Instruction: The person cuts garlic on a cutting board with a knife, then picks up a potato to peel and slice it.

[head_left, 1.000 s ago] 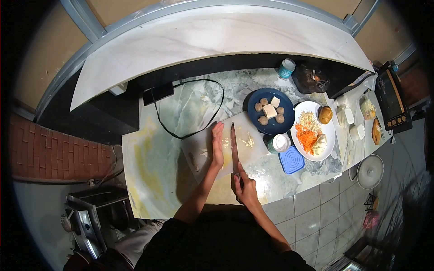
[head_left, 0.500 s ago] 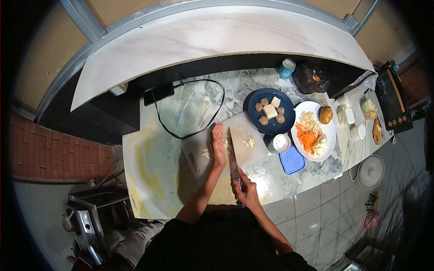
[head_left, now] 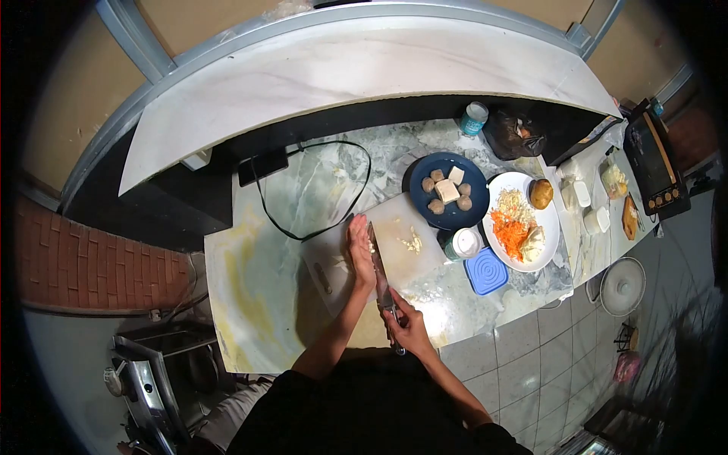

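My right hand point(head_left: 407, 327) is wrapped round the handle of a kitchen knife point(head_left: 381, 269), whose blade points away from me over a white cutting board point(head_left: 413, 265). Held straight, the fingers of my left hand point(head_left: 362, 254) lie along the left side of the blade. A few pale chopped bits show between hand and blade near the tip. To the right on the board is a small pile of pale chopped bits point(head_left: 412, 241), and thin pale scraps point(head_left: 339, 262) lie left of my left hand. The board's handle slot point(head_left: 323, 278) is at its left end.
Right of the board stand a blue plate point(head_left: 418, 199) with meatballs and tofu, a white-topped jar point(head_left: 465, 243), a blue lid point(head_left: 486, 271), and a white plate point(head_left: 552, 241) with shredded carrot and a potato point(head_left: 541, 194). A black cable point(head_left: 277, 224) loops behind the board.
The knife blade has shifted left, closer to my left hand, with pale bits between them. My right hand has moved slightly left with the handle. The whole view has shifted a little.
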Demonstrator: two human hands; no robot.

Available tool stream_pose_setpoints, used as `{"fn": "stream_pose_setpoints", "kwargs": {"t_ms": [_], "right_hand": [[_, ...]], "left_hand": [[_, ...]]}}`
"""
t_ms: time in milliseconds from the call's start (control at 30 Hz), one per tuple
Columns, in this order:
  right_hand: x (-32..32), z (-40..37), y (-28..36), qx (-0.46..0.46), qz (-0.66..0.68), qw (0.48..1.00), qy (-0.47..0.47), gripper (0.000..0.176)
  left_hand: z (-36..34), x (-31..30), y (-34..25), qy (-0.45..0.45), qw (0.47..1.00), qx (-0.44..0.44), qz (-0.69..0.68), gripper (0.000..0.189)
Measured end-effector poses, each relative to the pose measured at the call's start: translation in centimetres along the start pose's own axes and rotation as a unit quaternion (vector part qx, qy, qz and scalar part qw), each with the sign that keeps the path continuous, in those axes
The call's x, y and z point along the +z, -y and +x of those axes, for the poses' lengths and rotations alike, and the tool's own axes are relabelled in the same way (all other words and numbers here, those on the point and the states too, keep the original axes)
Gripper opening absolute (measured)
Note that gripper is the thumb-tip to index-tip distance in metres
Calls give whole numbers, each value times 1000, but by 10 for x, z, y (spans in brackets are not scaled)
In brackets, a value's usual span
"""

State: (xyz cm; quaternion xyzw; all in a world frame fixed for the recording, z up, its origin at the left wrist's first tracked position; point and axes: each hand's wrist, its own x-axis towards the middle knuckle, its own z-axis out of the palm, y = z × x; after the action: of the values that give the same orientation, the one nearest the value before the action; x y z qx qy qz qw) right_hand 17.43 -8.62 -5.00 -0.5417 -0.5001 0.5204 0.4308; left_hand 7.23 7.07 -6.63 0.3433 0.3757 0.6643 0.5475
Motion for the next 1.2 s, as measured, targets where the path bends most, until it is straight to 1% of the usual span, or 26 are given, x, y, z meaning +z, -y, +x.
{"fn": "stream_pose_setpoints", "kwargs": {"t_ms": [33, 67, 100, 200, 233, 300, 333, 367, 433, 467, 500, 533, 567, 600, 633, 733, 767, 833, 867, 900, 933, 967, 1000, 1033, 1100, 1200], "right_hand": [[-2, 0, 6, -3, 0, 1000, -1, 57], [-4, -1, 18, 15, 22, 1000, 6, 58], [-7, 0, 28, 33, 44, 998, 13, 58], [-14, 0, 45, 34, 78, 996, -5, 57], [-18, -1, 53, 32, 78, 996, -10, 57], [-31, -3, 64, 65, 80, 994, -21, 57], [-38, -3, 61, 42, 70, 996, -32, 61], [-45, -5, 69, 40, 69, 996, -43, 61], [-63, -6, 97, 40, 92, 991, -87, 59], [-74, -7, 99, 44, 69, 990, -111, 60], [-85, -8, 99, 40, 82, 989, -116, 62], [-98, -11, 103, 33, 57, 988, -138, 62], [-108, -13, 112, 27, 32, 986, -161, 63], [-115, -15, 125, 37, 48, 979, -192, 62], [-124, -16, 131, 38, 27, 974, -221, 61], [-156, -13, 130, 18, -10, 958, -285, 57], [-165, -12, 129, 28, -18, 951, -309, 55], [-186, -5, 112, -9, -162, 923, -348, 52], [-194, 0, 103, -9, -166, 920, -354, 52], [-201, 5, 95, 2, -235, 897, -374, 51], [-205, 7, 92, 12, -302, 869, -391, 50], [-205, 8, 95, 11, -304, 867, -395, 50], [-203, 9, 97, 32, -323, 856, -402, 49], [-201, 8, 98, 55, -341, 846, -407, 47], [-200, 8, 93, 53, -348, 844, -404, 48], [-197, 10, 85, 67, -363, 833, -412, 52]], "left_hand": [[1, 0, 0, 0, 1000, 2, 0, 63], [1, 5, -6, -16, 1000, -3, -1, 61], [2, 12, -12, -11, 1000, -1, -1, 61], [5, 32, -32, 0, 1000, 7, 13, 61], [7, 41, -37, 10, 1000, 4, 9, 60], [11, 63, -45, 29, 1000, -2, 3, 60], [13, 76, -48, 48, 999, -3, -5, 60], [15, 91, -51, 67, 998, -5, -13, 59], [15, 127, -58, 102, 994, -5, -36, 58], [15, 148, -63, 112, 992, -27, -49, 58], [16, 167, -64, 121, 989, -50, -63, 57], [16, 181, -57, 137, 986, -44, -79, 58], [14, 197, -52, 150, 979, -45, -131, 48], [14, 214, -47, 159, 979, -64, -112, 53], [14, 232, -42, 167, 978, -82, -93, 59], [10, 273, -16, 190, 961, -124, -160, 57], [11, 285, -4, 187, 954, -145, -184, 54], [20, 302, 30, 216, 949, -152, -173, 47], [22, 307, 47, 194, 952, -175, -162, 40], [24, 308, 64, 197, 962, -169, -86, 36], [25, 306, 68, 200, 964, -176, -17, 36], [26, 304, 70, 202, 961, -181, 51, 36], [29, 305, 72, 194, 965, -169, 48, 39], [28, 302, 74, 189, 963, -179, 66, 40], [35, 295, 80, 224, 961, -135, 91, 41], [43, 287, 72, 248, 953, -133, 111, 42]]}}
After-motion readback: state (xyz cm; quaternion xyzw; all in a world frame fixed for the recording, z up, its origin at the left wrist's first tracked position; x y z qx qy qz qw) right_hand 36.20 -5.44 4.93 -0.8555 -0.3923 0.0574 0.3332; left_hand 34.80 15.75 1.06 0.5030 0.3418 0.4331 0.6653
